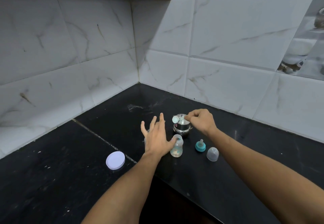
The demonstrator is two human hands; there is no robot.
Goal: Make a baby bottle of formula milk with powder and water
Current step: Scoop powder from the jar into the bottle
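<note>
Head view: left hand point(157, 139) hovers, fingers point(162, 118) spread and released, thumb beside the neck of the clear plastic baby bottle point(177, 147), which stands uncapped on the black stone counter point(70, 180). Right hand point(201, 120) fingers pinch a small white plastic scoop point(175, 119) above the shiny steel pot point(181, 129) just behind the bottle.

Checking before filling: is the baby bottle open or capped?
Open. The baby bottle stands upright, mouth bare; its teal teat ring and clear cap sit apart beside it.

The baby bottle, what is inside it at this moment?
Pale powder, it seems, lies at the bottom of the open baby bottle; water cannot be told. The left hand covers its left edge.
</note>
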